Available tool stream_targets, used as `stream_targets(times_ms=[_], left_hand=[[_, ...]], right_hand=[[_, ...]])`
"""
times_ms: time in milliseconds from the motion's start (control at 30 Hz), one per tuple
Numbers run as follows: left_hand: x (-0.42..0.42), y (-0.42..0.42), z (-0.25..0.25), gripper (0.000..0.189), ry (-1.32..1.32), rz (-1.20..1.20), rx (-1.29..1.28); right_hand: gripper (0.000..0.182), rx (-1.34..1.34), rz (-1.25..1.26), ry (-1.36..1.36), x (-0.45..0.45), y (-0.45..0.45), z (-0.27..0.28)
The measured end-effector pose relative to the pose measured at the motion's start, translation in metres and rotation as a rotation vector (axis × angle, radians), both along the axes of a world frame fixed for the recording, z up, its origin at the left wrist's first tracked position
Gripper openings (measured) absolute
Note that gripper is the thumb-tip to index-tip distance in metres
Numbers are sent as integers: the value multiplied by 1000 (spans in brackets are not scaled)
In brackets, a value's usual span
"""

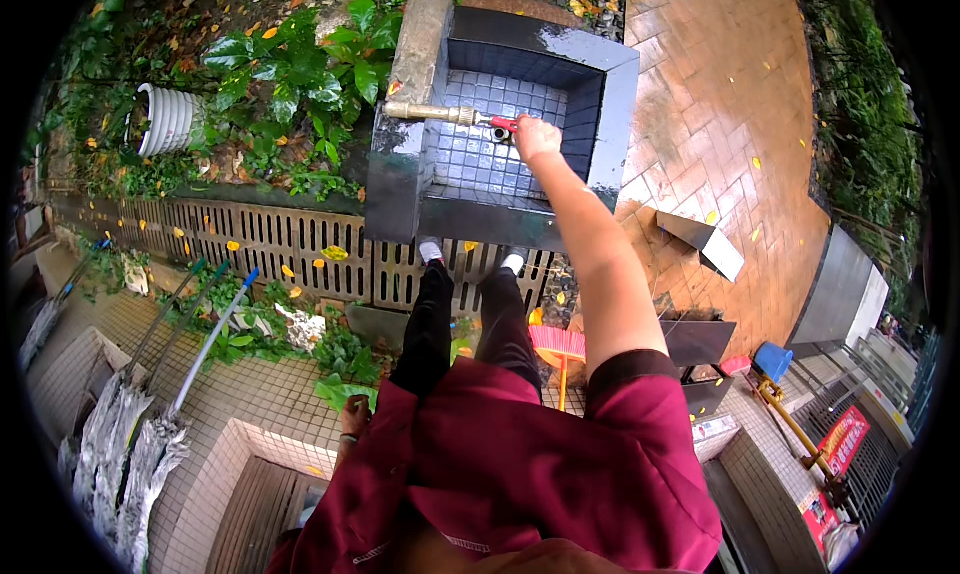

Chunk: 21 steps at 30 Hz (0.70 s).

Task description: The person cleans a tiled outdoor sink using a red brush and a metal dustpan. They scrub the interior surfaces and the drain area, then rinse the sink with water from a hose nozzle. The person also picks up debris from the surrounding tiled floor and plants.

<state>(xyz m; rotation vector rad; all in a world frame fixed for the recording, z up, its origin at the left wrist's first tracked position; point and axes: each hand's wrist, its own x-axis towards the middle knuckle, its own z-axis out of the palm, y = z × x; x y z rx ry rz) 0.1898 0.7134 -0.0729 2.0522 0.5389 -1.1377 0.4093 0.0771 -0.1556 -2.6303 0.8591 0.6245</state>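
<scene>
My right hand [538, 137] is closed on the red handle [505, 123] of a tap at the end of a pale pipe [427, 111]. Below the tap is an outdoor basin [502, 221] with a dark stone rim and small blue-grey tiles [517, 170] inside. A round drain [500, 133] shows in its floor, partly behind the tap. Low at my side hangs my left hand [356, 415], a band on its wrist. Its fingers look curled, and I cannot tell if anything is in them.
Underfoot runs a slotted drain grating [330, 255]. Several wet mops [142, 454] lean at the left by tiled walls. A pink broom [559, 341] stands near my legs. Wet brick paving [712, 123] lies right, with a bent metal sheet [701, 240] and a blue bucket [772, 360].
</scene>
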Motion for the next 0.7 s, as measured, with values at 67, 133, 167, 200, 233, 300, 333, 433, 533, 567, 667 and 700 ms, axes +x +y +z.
stream_targets(times_ms=[67, 133, 167, 200, 233, 300, 333, 433, 533, 567, 667, 700], left_hand=[[4, -4, 6, 18, -14, -5, -4], [-2, 4, 3, 18, -27, -49, 29], [-4, 8, 1, 19, -33, -71, 45], [-6, 10, -1, 19, -23, -62, 60], [-12, 12, -2, 19, -10, -50, 74], [-14, 11, -2, 19, 13, -62, 88], [-11, 9, -3, 20, 24, -85, 88], [-5, 3, -6, 19, 18, -97, 77], [-4, 6, -11, 18, -217, -370, 15], [-4, 8, -12, 18, -219, -381, 17], [3, 11, -18, 18, -9, -166, 84], [4, 11, -19, 18, -16, -183, 91]], right_hand=[[21, -86, 84, -83, -3, -5, -18], [22, -45, -3, -106, -7, -3, -31], [22, -26, -47, -116, -7, -2, -37], [24, -7, -63, -110, -8, -1, -37], [24, -14, -40, -141, -9, 1, -30], [24, -26, -17, -158, -11, 5, -14], [23, -47, -23, -159, -13, 6, -15], [22, -91, -101, -193, -17, 17, -26], [22, -83, -179, -165, -19, 22, -27], [22, -75, -208, -163, -18, 25, -28], [19, -81, -284, -159, -20, 27, -33], [19, -56, -300, -154, -21, 29, -29]])
